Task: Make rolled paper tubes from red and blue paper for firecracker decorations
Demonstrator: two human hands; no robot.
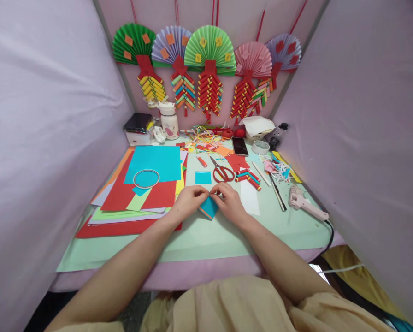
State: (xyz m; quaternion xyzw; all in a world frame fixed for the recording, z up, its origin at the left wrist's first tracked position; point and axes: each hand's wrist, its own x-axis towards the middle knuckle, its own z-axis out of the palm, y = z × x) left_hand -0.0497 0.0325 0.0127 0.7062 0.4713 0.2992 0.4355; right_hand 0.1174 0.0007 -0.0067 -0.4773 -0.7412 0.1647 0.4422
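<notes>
Both hands meet over the pale green mat (206, 240) at the table's middle. My left hand (189, 201) and my right hand (229, 203) pinch a small folded piece of blue paper (209, 208) between fingertips, its lower corner pointing down toward the mat. Just beyond the hands lies a small blue paper square (203, 177). Red-handled scissors (221, 171) rest behind my right hand, and a white paper strip (250, 197) lies right of it.
A stack of coloured sheets (137, 193) with a large blue sheet and a tape ring (146, 178) lies left. Rolled paper tubes (250, 177), a pink glue gun (305, 203), a phone (240, 146), scraps, a mug (169, 121). Paper fans hang on the back wall.
</notes>
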